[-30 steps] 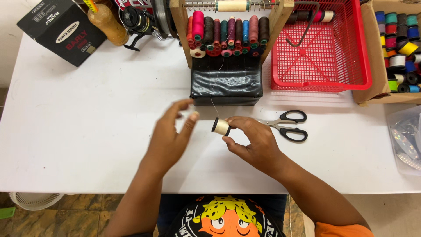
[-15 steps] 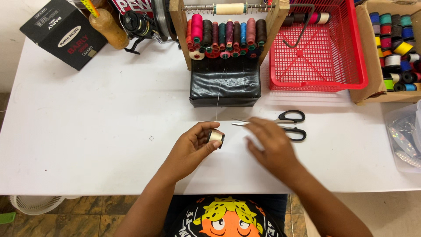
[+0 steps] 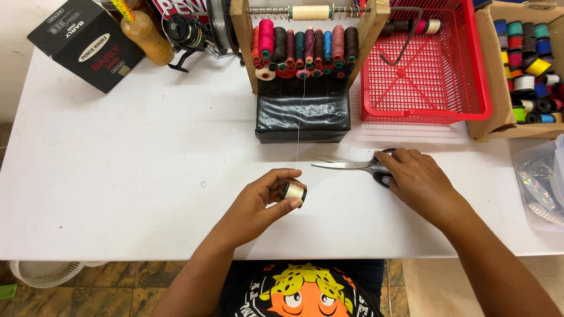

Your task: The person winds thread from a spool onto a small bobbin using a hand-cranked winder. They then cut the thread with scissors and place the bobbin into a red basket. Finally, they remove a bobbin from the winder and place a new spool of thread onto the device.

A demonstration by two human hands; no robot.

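The spool (image 3: pixel 295 192) is cream with black ends, the scissors (image 3: pixel 359 165) silver with black handles. The desk (image 3: pixel 129 152) is white, the basket (image 3: pixel 424 64) red.

- This looks like a small craft workshop for thread work, maybe in a home.
- A white tabletop (image 3: pixel 117 164) carries a wooden thread rack (image 3: pixel 305 41) at its far edge, full of coloured spools.
- At the far right corner, a cardboard box (image 3: pixel 529 64) holds many more small spools, beside a red plastic basket (image 3: pixel 426 64).
- A fishing reel (image 3: pixel 185 32) and a black carton (image 3: pixel 79 44) stand at the far left corner.
- Scissors (image 3: pixel 352 165) lie near the middle.
- Brown floor tiles (image 3: pixel 106 287) show under the near edge.
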